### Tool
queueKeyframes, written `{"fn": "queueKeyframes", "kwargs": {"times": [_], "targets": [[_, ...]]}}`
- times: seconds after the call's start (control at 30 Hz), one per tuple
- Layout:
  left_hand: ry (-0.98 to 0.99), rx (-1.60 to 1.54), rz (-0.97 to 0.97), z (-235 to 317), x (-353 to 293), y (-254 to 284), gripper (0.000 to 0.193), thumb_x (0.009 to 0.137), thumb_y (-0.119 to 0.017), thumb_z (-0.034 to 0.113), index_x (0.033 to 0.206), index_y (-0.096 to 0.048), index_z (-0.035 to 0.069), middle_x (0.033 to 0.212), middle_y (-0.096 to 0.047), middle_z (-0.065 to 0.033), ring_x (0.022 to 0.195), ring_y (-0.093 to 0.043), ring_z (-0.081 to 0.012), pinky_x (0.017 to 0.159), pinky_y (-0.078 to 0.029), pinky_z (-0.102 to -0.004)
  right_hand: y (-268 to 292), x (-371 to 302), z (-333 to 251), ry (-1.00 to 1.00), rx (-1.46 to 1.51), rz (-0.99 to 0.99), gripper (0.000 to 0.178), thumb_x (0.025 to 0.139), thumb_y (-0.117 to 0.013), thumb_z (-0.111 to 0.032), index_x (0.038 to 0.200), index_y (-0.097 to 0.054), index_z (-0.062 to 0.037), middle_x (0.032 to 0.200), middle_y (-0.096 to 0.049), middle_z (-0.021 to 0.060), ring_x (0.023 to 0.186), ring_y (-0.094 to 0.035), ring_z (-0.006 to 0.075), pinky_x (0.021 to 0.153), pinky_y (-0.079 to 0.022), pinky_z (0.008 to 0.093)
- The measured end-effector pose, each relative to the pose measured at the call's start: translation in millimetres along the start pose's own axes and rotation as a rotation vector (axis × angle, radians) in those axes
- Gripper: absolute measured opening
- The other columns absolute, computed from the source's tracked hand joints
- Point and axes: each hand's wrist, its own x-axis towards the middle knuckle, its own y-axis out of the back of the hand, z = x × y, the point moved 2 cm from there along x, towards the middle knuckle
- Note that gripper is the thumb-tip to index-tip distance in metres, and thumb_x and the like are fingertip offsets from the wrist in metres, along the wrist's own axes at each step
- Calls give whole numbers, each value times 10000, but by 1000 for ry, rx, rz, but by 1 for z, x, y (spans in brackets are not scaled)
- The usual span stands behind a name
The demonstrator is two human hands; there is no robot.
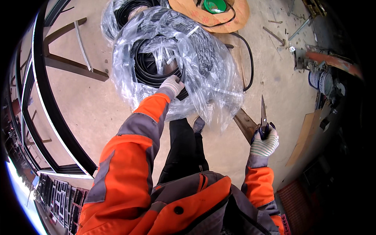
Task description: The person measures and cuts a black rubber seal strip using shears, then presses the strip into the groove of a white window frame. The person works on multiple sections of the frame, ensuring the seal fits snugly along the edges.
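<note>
My right hand [264, 145] is wrapped around the dark handles of the scissors [263, 113], their point aimed away from me and well apart from the bundle. My left hand [171, 85] is curled at the near side of the black coil [150, 78], where the clear plastic [213, 74] lies parted; whether my fingers clench the film, the strands or both, I cannot tell. The coil sits on the floor ahead of my feet, mostly inside its wrapping.

I judge the step to be getting the wrapping off. To do it well, I should lift the film clear of the strands, draw it taut with my left hand and snip in short bites, the lower blade sliding flat beneath it so nothing black gets nicked. My left fingers belong behind the cut, never in line with the point.

Counting outward: two gloved hands, one pair of scissors, one coil under my left hand. Beyond it, one more plastic-wrapped coil [135, 9], cut off by the view's edge; one brown paper ring [184, 7] with one green round thing [215, 5] inside. The pails [325, 82] on the right overlap too much to count.
</note>
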Motion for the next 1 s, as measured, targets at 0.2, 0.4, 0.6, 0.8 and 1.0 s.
{"fn": "queueKeyframes", "kwargs": {"times": [0.2, 0.4, 0.6, 0.8, 1.0], "targets": [[-33, 7, -47, -4, 0, -7, 477, 871, -622, 301, 1286, -618, 66, 1158, -697, -202, 1116, -656, -353, 989, -498, -402, -2, -1, 6, 55, -3, 20, 349, 693, -828, -94, 1009, -696, -26, 795, -680, 134, 698, -657, 300, 690, -537, 411], [-95, 14, -117, -3, 14, -9, 521, 877, -654, 337, 1256, -622, -18, 1105, -702, -206, 1040, -678, -323, 943, -509, -380, 0, 1, -2, 41, -38, 24, 282, 692, -834, -119, 931, -702, -47, 782, -682, 138, 706, -656, 315, 685, -529, 422], [-30, 254, -135, 40, -31, 23, 537, 869, -613, 428, 1229, -633, 29, 1180, -683, -205, 1122, -645, -367, 976, -501, -435, 0, 2, -2, 15, -125, 0, 229, 704, -841, -142, 866, -693, -75, 784, -688, 118, 700, -663, 298, 682, -536, 414], [-108, 125, -70, 26, -99, 62, 486, 873, -597, 347, 1186, -648, -21, 1052, -698, -256, 1034, -671, -394, 922, -516, -432, -4, 6, 10, -170, -63, -98, 231, 718, -846, -177, 886, -708, -99, 795, -696, 110, 726, -682, 281, 711, -549, 401], [-278, -179, 163, -4, -184, 71, 384, 934, -599, 288, 1153, -655, -22, 918, -717, -187, 839, -697, -287, 778, -535, -369, 0, -12, 15, -328, 687, -231, 189, 891, -732, -141, 860, -562, -66, 756, -578, -33, 697, -513, 50, 647, -453, 226]]}}
